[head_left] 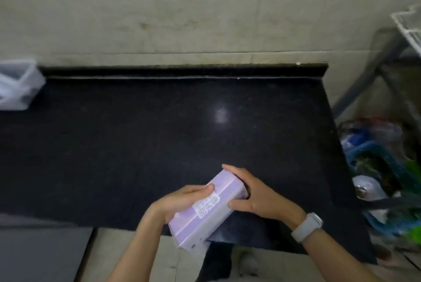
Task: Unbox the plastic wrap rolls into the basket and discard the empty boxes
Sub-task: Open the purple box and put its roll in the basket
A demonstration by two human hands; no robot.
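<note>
Head view: a pale purple box (205, 208) is held in both hands above the near edge of a black worktop (159, 133), tilted so its far end points up and to the right. The left hand (182, 202) wraps the box's left side, thumb lying on top beside a white printed label (206, 206). The right hand (252, 195) cups the far end — fingers curled over the top corner, thumb pressed against the box's right side. A light grey watch (306, 227) sits on the right wrist.

The worktop around the box is bare and glossy, with a spot of reflected light near its middle. At its far left edge stands a clear plastic container (18, 85), well apart from the hands. Off the right end of the worktop, lower down, lies a blurred blue basket (373, 151) with clutter in it — its contents cannot be told. A white wire rack (410, 28) shows at the upper right, against a stained pale wall (182, 8).
</note>
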